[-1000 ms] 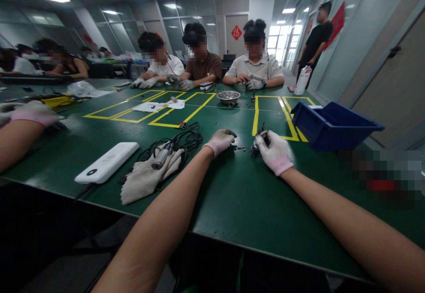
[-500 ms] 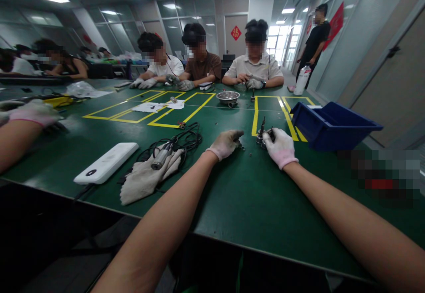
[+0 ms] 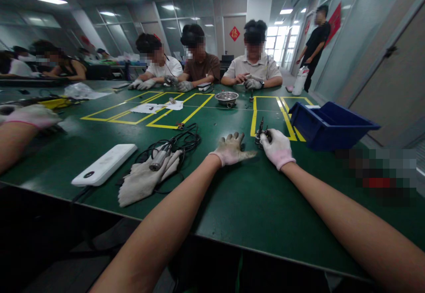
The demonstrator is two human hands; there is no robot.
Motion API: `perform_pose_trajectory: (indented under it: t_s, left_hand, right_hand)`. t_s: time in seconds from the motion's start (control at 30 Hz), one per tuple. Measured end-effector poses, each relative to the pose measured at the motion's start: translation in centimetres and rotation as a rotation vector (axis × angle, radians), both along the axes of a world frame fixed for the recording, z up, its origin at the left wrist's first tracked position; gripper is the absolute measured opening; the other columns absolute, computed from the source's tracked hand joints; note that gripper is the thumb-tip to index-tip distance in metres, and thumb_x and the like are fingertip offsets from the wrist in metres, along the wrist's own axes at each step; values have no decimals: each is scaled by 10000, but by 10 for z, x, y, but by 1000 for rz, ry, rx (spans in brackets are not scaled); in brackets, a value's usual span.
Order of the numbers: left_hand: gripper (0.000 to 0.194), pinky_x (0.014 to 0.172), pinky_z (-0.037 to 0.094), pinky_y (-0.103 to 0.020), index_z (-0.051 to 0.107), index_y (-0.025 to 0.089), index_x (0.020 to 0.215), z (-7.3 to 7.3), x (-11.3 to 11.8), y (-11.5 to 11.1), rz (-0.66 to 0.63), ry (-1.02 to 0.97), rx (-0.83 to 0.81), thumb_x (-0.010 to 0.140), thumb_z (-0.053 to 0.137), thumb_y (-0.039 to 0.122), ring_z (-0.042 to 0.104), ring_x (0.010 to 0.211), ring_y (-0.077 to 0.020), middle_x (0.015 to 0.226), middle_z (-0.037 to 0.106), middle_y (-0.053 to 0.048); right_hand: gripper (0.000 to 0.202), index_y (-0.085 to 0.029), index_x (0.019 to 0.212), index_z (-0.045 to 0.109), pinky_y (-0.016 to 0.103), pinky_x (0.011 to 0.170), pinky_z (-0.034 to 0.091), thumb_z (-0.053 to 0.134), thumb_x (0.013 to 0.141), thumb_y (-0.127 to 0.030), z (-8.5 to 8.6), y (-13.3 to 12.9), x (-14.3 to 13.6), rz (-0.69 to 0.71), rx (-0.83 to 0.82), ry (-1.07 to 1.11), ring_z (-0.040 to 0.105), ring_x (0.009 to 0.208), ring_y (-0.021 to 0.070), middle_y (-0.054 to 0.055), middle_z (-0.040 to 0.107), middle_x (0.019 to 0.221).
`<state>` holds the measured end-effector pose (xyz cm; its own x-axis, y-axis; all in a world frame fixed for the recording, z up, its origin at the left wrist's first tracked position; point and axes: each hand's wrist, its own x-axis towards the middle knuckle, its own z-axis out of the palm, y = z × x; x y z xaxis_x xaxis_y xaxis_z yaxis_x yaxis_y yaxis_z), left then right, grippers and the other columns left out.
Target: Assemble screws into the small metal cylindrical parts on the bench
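My left hand [image 3: 231, 148], in a white glove with soiled fingertips, is spread palm down low over the green table [image 3: 229, 204], its thumb pointing right. To its right, my right hand [image 3: 278, 148], gloved white and pink, has its fingers closed on a small dark metal part [image 3: 267, 134]; its exact kind is hidden by the fingers. Right beside those fingertips stands a metal piece with a thin upright shaft [image 3: 261, 127] on a round base. The small loose pieces near my left hand are mostly covered by it.
A blue bin [image 3: 335, 127] stands at right and a metal bowl [image 3: 226, 98] farther back. On the left lie a grey glove [image 3: 136, 186], a metal cylinder with a black cable [image 3: 159, 158] and a white power bank [image 3: 104, 164]. A co-worker's gloved hand [image 3: 33, 116] is at far left.
My left hand has opened from curled fingers to a flat spread, its thumb swinging right over the small loose pieces. My right hand stays at the metal parts.
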<state>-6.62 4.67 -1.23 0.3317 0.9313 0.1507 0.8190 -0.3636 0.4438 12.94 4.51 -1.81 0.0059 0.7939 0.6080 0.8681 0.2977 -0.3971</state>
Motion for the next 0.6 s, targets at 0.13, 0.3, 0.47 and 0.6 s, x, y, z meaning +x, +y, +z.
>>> perform_pose_trajectory:
  t_s: [0.13,0.3,0.47,0.6]
  left_hand:
    - [662,1050,202,-523,371,217,1370,-13,16,-2,18,310,123,845,316,616,263,1329,-336,1453,327,-113]
    - [517,1007,288,-477,377,231,1361,-20,2,22,109,378,164,917,185,413,344,1282,-278,1429,370,-77]
    - [552,1029,275,-440,350,186,1382,-18,-30,53,284,375,128,910,196,429,316,1309,-281,1437,355,-104]
    - [769,1050,251,-434,215,129,1442,-14,-30,40,397,337,226,849,250,618,224,1353,-335,1495,224,-145]
  right_hand:
    - [306,-176,907,605,302,688,406,409,870,-408,0,-1,0,-8,-10,-15,564,788,201,79,622,878]
    - [299,-181,922,597,300,694,410,405,872,-405,1,-4,-1,7,-12,-16,568,798,199,74,620,887]
    - [290,-181,917,591,297,700,415,403,875,-398,1,-5,-1,26,-25,-12,570,801,195,73,619,888]
    - [282,-183,906,587,296,703,416,399,879,-391,1,-5,-1,25,-27,-17,570,804,197,70,616,882]
